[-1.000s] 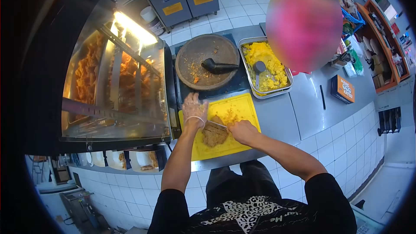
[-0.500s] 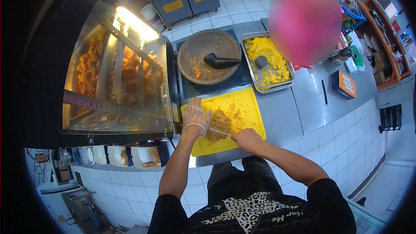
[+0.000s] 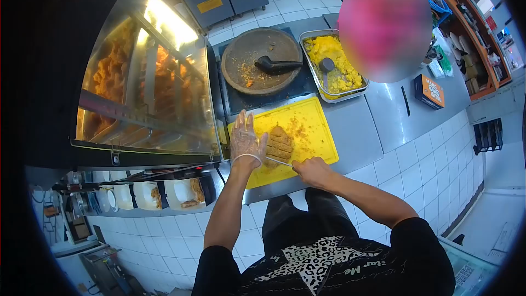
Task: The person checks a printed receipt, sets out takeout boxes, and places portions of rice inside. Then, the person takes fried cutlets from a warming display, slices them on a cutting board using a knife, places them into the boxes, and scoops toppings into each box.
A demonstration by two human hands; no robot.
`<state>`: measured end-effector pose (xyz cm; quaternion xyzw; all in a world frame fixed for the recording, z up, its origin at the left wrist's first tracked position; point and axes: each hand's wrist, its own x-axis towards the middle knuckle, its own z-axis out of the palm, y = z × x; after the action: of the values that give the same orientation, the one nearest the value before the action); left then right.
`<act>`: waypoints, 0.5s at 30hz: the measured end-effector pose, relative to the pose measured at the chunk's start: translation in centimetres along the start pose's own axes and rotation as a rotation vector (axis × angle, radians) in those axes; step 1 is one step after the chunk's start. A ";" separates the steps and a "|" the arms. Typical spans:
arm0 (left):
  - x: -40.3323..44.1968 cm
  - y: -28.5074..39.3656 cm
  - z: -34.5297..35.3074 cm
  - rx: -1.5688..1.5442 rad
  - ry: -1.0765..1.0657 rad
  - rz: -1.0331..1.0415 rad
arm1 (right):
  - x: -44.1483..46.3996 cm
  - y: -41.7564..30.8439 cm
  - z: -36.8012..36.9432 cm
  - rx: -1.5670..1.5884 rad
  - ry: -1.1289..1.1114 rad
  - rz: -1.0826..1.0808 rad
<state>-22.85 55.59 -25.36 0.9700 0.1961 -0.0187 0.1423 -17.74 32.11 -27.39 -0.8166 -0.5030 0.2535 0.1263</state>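
Observation:
On the yellow cutting board (image 3: 315,131) lies a flat brown breaded piece (image 3: 279,143) with several cut lines across it and crumbs around it. My right hand (image 3: 313,171) is closed round the handle of a knife (image 3: 278,160), whose thin blade reaches left along the near end of the piece. In a clear plastic glove, my left hand (image 3: 246,141) rests at the board's left side with fingers spread, its thumb beside the piece. Nothing shows in its grasp.
Beyond the board sit a round stone mortar (image 3: 235,57) with a dark pestle (image 3: 279,65) and a metal tray of yellow food (image 3: 342,68). A lit glass food cabinet (image 3: 148,87) stands left. Another person (image 3: 383,27) is across the counter, near an orange-black box (image 3: 429,92).
The knife has moved from across the middle of the breaded piece to its near end. My left hand has spread its fingers wider. The whole view has shifted slightly.

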 end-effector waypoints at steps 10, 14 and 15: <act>0.3 -1.7 4.0 -0.031 0.042 -0.004 | 1.1 0.4 1.4 -0.066 -0.009 0.025; -1.8 -1.9 2.4 -0.226 0.261 0.106 | 0.9 1.0 0.8 0.075 -0.042 0.068; -2.9 -1.9 1.9 -0.253 0.280 0.142 | 0.3 1.1 0.3 0.129 -0.019 0.104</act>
<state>-26.23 55.63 -27.45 0.9489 0.1461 0.1513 0.2351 -16.98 31.90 -28.23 -0.8293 -0.4436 0.2995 0.1607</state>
